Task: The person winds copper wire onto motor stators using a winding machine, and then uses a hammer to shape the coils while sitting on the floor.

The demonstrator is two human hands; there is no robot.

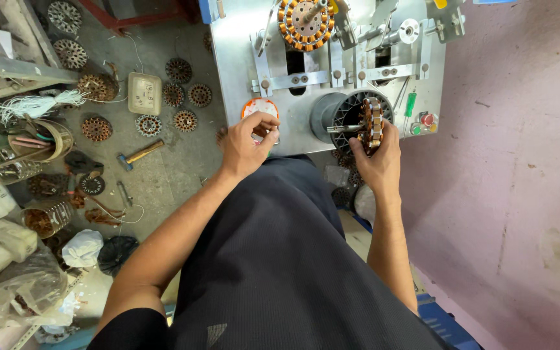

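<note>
At three o'clock the right hand [376, 159] grips a wound stator [372, 123] at the black winding former [339, 116], best kept square to its shaft, while the left hand [246, 144] pinches the orange dial [254, 105] at nine o'clock.

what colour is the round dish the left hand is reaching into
White with an orange rim, seen in the head view under the left hand.
</note>
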